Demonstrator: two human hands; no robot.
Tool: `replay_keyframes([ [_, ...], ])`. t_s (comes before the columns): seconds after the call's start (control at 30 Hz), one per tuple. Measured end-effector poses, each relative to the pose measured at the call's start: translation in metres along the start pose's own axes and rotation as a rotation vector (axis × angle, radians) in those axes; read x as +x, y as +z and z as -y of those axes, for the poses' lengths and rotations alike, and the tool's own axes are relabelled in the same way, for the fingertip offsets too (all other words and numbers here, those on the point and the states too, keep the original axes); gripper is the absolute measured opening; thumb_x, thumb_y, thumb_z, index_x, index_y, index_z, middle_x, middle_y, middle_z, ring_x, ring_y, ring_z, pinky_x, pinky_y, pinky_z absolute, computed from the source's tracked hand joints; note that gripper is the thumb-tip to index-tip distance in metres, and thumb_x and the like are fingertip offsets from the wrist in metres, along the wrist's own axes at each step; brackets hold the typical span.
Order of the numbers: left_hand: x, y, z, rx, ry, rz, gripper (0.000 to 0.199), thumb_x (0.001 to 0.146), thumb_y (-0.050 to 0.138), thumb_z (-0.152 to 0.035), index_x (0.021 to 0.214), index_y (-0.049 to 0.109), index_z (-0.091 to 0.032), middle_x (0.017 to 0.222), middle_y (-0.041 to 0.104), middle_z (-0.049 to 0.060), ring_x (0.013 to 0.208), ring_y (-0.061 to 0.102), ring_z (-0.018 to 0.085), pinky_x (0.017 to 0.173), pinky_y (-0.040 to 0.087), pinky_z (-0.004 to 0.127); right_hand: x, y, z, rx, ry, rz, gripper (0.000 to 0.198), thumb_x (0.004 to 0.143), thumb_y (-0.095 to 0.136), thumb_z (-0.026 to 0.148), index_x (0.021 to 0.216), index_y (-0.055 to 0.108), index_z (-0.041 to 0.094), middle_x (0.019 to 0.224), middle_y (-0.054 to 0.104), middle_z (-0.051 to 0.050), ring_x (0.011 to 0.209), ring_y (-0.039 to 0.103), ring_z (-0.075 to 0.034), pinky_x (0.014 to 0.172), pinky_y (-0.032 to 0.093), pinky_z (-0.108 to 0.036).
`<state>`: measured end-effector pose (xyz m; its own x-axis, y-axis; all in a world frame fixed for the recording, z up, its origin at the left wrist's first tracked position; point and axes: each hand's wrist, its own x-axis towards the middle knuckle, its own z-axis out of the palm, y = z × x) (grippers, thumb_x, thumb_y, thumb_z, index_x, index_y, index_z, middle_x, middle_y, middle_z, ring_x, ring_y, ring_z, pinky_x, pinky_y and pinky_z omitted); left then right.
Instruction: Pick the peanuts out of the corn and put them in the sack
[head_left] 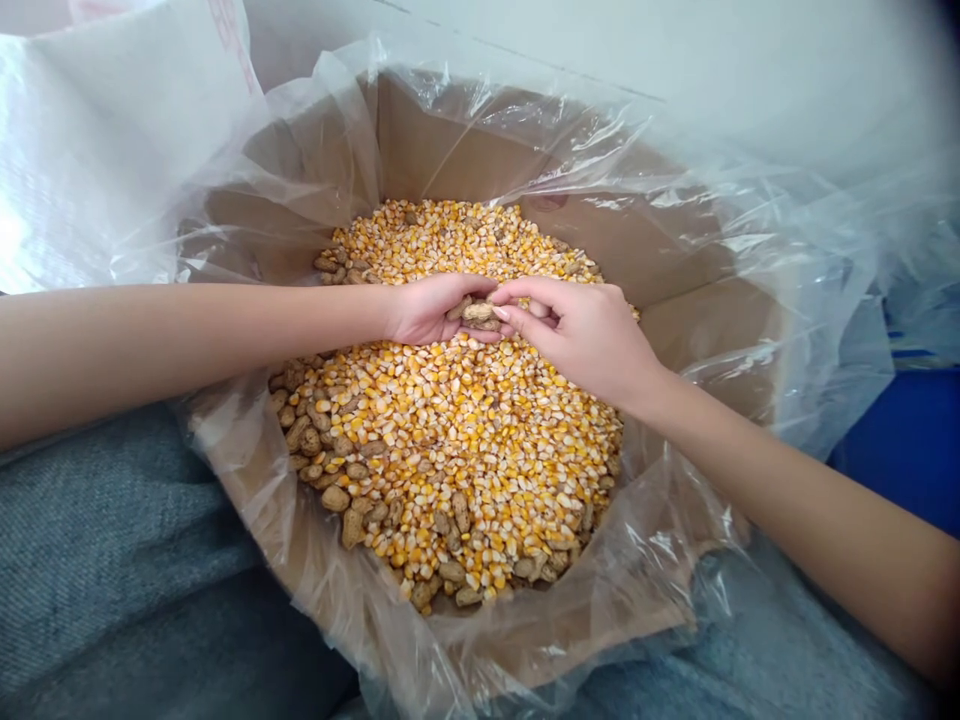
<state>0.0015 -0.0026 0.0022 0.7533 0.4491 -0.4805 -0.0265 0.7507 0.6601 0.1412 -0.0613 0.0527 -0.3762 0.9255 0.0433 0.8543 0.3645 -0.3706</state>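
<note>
The elongated, tan, ridge-shelled peanuts (478, 313) rest in the cupped palm of the left hand (448, 308), above the middle of the brown cardboard box (442, 150). From the thumb and index fingertips of the right hand (496, 305), these peanuts lie directly to the left, at about the same height in view. The long axis of the uppermost peanut runs roughly left to right, its right end toward the right thumb tip. The left hand is the nearer of the two, since it bears the peanuts.

Left-hand fingers: curved, thumb on the far side and fingers on the near side, with the peanuts between. Right-hand fingers: thumb and index tips slightly apart, at the right end of the peanuts. The thumb tip appears to touch the uppermost shell; whether the two tips grip it is not clear from this view.

Below both hands, loose yellow-and-white corn kernels (480, 430) cover the box's middle. Further tan unshelled peanuts (307, 437) lie along the left edge of the kernel layer, with more toward the near edge. A clear, crinkled plastic liner (660, 560) overhangs the box rim. A white woven sack (112, 150) stands beyond the box's far-left corner.
</note>
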Motion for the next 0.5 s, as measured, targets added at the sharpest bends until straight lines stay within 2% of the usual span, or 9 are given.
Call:
replay_keyframes([
  [0.17,0.002,0.000,0.001,-0.009,-0.004,0.000,0.028,0.083,0.029,-0.016,0.085,0.054,-0.007,0.075,0.062,0.006,0.067,0.058,0.009,0.065,0.047,0.020,0.001,0.006,-0.004,0.036,0.016,-0.024,0.023,0.080,0.039,0.028,0.092,0.055,0.017,0.061,0.053,0.000,0.054,0.045,-0.010,0.052,0.029,-0.023],
  [0.27,0.001,0.000,0.001,-0.014,-0.012,-0.010,0.027,0.083,0.030,-0.016,0.085,0.055,-0.006,0.075,0.062,0.006,0.067,0.058,0.009,0.064,0.047,0.019,-0.002,0.003,-0.002,0.044,-0.023,0.007,0.024,0.080,0.039,0.029,0.094,0.053,0.017,0.060,0.052,0.001,0.052,0.044,-0.009,0.052,0.029,-0.022],
  [0.37,-0.001,0.002,-0.001,-0.021,-0.031,-0.037,0.027,0.082,0.030,-0.017,0.088,0.055,-0.007,0.073,0.062,0.006,0.070,0.058,0.010,0.066,0.047,0.019,-0.006,-0.001,0.005,0.022,-0.163,0.125,0.023,0.081,0.038,0.030,0.089,0.055,0.017,0.064,0.054,0.001,0.055,0.046,-0.009,0.054,0.029,-0.022],
  [0.5,-0.003,0.004,-0.003,-0.022,-0.077,-0.042,0.029,0.083,0.028,-0.019,0.092,0.053,-0.007,0.074,0.062,0.006,0.073,0.058,0.010,0.068,0.046,0.019,-0.015,0.003,0.022,-0.049,-0.423,0.360,0.022,0.081,0.039,0.030,0.079,0.057,0.018,0.067,0.058,0.000,0.059,0.049,-0.010,0.054,0.029,-0.022],
])
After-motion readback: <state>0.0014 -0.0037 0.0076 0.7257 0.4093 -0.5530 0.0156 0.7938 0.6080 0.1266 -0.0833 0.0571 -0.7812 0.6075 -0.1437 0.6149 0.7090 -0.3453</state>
